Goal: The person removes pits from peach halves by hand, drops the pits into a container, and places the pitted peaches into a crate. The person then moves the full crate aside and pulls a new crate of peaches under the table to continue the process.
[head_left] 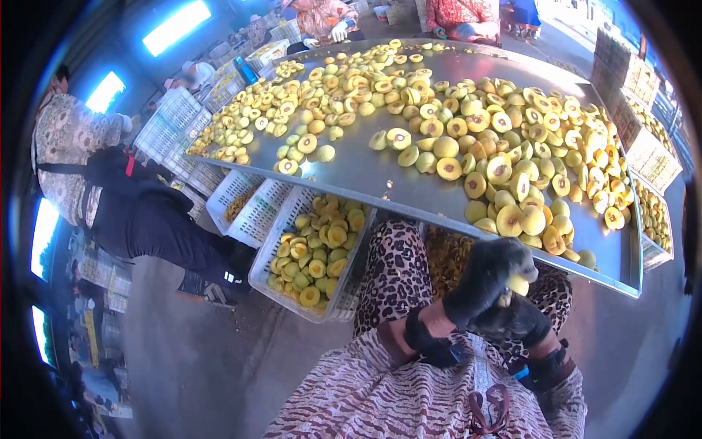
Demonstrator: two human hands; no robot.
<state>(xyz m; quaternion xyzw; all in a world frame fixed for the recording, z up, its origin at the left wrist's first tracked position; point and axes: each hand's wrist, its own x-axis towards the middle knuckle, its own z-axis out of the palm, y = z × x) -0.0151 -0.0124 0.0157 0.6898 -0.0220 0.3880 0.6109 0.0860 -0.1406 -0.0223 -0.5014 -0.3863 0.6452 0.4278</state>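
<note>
Both hands wear dark gloves and meet over my lap at the table's front edge. My left hand is the upper one, its fingers closed round a pale yellow fruit piece. Just below it, my right hand is closed close against the same fruit; what lies inside its fingers is hidden. Beyond them, halved yellow-green fruits with brown centres cover much of the metal table.
A white crate of fruit halves stands left of my knees, with smaller white baskets beside it. Brown scraps lie between my knees. One person stands left; others are across the table. Stacked crates stand right.
</note>
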